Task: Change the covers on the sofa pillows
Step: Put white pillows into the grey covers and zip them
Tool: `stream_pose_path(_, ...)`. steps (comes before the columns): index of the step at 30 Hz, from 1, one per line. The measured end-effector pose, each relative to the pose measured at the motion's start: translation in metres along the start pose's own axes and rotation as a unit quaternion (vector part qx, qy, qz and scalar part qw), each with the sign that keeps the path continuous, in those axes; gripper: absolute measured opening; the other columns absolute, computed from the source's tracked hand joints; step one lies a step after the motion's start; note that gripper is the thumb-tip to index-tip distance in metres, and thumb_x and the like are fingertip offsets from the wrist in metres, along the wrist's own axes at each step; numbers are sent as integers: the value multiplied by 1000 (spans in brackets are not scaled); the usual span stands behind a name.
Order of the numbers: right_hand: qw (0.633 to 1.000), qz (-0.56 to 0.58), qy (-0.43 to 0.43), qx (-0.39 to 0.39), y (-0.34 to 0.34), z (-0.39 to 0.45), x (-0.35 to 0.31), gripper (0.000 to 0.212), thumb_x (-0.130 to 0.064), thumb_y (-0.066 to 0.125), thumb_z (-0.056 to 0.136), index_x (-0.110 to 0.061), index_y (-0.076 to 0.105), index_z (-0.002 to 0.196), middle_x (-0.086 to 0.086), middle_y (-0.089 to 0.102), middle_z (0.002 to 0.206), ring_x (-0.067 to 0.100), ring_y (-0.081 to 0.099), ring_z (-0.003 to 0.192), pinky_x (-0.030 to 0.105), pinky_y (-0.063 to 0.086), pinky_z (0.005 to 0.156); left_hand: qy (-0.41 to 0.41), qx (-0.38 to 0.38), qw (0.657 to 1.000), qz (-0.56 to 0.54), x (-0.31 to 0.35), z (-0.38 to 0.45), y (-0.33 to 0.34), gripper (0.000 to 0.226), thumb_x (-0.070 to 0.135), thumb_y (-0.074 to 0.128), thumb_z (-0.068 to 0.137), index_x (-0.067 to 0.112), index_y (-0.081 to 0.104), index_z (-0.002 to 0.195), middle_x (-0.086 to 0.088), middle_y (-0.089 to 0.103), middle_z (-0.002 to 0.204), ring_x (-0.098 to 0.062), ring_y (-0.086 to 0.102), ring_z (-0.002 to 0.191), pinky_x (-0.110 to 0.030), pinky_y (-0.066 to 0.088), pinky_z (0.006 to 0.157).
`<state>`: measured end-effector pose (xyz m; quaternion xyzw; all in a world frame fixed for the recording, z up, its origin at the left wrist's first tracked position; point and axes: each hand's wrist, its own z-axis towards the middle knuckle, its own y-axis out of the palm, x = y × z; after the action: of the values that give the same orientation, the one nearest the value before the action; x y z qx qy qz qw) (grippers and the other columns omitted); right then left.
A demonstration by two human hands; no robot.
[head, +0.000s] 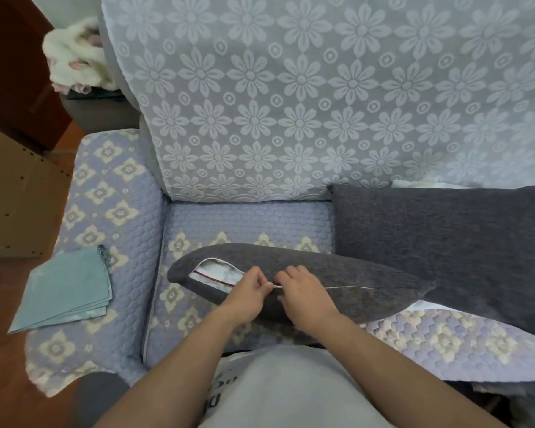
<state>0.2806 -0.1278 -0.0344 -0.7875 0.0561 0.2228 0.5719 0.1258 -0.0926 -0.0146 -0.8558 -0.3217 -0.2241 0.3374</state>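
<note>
Two hands meet on the grey pillow (337, 273) lying along the front edge of the sofa seat (247, 220): the left hand (249, 293) pinches the zipper (346, 286) at the end of the opened stretch, where the white insert (217, 273) shows. The right hand (303, 290) curls its grip on the cover beside it, though its fingertips are hidden. A second grey pillow (460, 242) runs off the right edge, and folded teal covers (65, 291) lie on the left armrest (105, 196).
</note>
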Motion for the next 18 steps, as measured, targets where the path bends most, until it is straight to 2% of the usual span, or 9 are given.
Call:
stream_pose_path(3, 999, -19, 33, -14, 17, 2, -8, 28, -20, 70, 84, -16, 57, 108, 5, 59, 108, 27, 53, 102, 39, 49, 86, -9, -61, 998, 30, -2, 7, -7, 20, 27, 49, 105, 20, 42, 87, 0, 46, 76, -16, 39, 70, -36, 32, 67)
stream_pose_path(6, 996, -49, 67, -14, 23, 2, -12, 33, -20, 79, 71, -20, 58, 96, 1, 61, 95, 24, 57, 91, 36, 50, 72, -3, -99, 994, 54, -3, 11, -8, 21, 27, 49, 105, 20, 40, 86, -1, 47, 76, -16, 39, 69, -36, 32, 66)
stream_pose_path(8, 995, -76, 65, -6, 20, -1, -13, 37, -21, 86, 60, -22, 59, 85, -3, 60, 82, 22, 58, 79, 34, 49, 64, 16, -71, 994, 82, -1, 6, -2, 19, 26, 50, 103, 19, 42, 87, -1, 53, 78, -19, 46, 72, -39, 38, 67)
stream_pose_path(11, 993, -102, 51, 16, 18, 3, -20, 37, -17, 86, 52, -24, 58, 74, -6, 57, 69, 20, 57, 67, 33, 48, 60, 48, -7, 989, 143, -5, -3, -3, 14, 27, 48, 101, 16, 47, 93, -7, 63, 90, -29, 58, 85, -45, 48, 75)
stream_pose_path(15, 992, -112, 53, 25, 14, 2, -35, 43, -12, 87, 44, -20, 57, 72, -2, 57, 67, 21, 58, 62, 33, 49, 54, 55, 24, 978, 198, -9, -8, -14, 14, 31, 49, 102, 17, 49, 101, -7, 66, 102, -30, 61, 96, -41, 46, 76)
stream_pose_path(18, 989, -114, 85, 31, 7, 2, -46, 47, -5, 87, 38, -17, 57, 71, 2, 57, 67, 24, 58, 58, 34, 47, 46, 15, 66, 980, 189, -11, -8, -29, 13, 30, 53, 101, 16, 51, 102, -7, 66, 105, -31, 61, 103, -39, 43, 77)
